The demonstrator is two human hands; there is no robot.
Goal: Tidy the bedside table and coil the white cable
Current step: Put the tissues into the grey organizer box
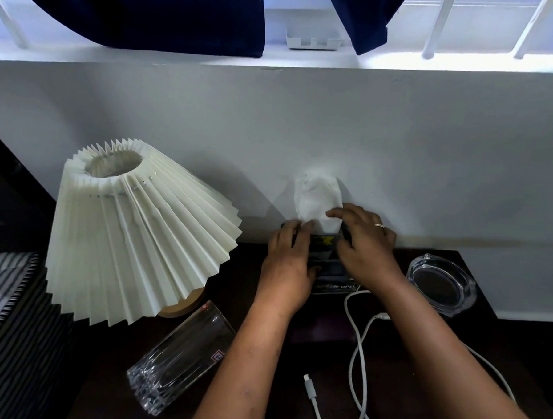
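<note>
1. While bracing the dark tissue box (326,271) at 12 o'clock on the counter (320,335), clamping its left side with the left hand (286,264), thumb on the front panel and fingers curled over the top edge, probably to stop the light carton sliding.
2. Laying the right hand (366,246) over the box's right side, with fingertips (332,214) touching the foot of the white tissue (314,195); cannot tell whether pinching the sheet or only pressing it.
3. Judging the step: neatening the tissue standing out of the slot, soft, crumpled and limp against the pale wall.
4. Leaving the white cable (357,357) uncoiled for now: snaking in loose loops from just below the box down toward 5 o'clock, smooth and rubbery, its plug (310,387) lying bare near 6 o'clock and one run passing under the right forearm.
5. Noting the tumbler (181,355) at 7 o'clock, lying on its side: clear ribbed glass, hard, and likely to roll.
6. Noting the lamp shade (133,227) at 9 o'clock: cream paper, sharply pleated, tilted on a wooden base.
7. Noting the ashtray (441,285) at 2 o'clock: thick clear glass, round and heavy-looking, sitting apart from the hands.
</note>
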